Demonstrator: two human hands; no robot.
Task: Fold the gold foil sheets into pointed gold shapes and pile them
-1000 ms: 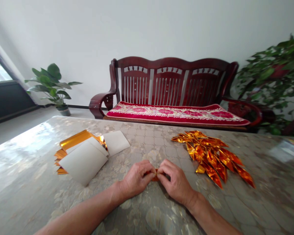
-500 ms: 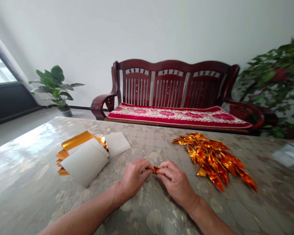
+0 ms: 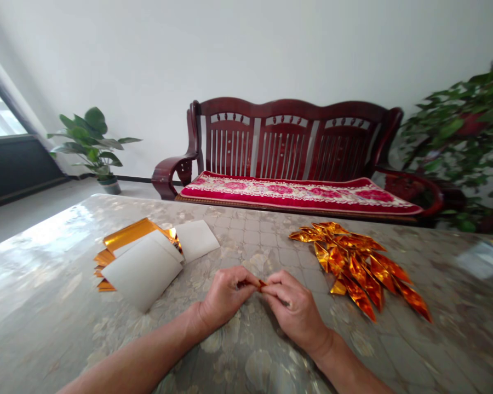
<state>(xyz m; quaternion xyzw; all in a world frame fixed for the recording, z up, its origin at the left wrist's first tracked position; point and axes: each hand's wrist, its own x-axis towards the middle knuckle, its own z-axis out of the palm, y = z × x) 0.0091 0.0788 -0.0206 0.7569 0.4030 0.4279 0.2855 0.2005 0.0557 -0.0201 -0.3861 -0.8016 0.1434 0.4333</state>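
My left hand (image 3: 225, 298) and my right hand (image 3: 293, 307) meet at the middle of the table (image 3: 250, 361), fingertips pinched together on a small folded piece of gold foil paper (image 3: 262, 284). Most of that piece is hidden by my fingers. To the right lies a heap of several folded gold foil pieces (image 3: 359, 265). To the left sits a loose stack of foil sheets (image 3: 142, 257), some white side up, some gold side up.
The table has a glossy floral covering. Behind it stands a dark wooden bench (image 3: 287, 153) with a red cushion. A potted plant (image 3: 92, 145) is on the floor at the left and a leafy plant (image 3: 464, 137) at the right.
My hands stayed together at the table's middle, working the small foil piece; it rose slightly off the table and its visible part changed. The view shifted a little.
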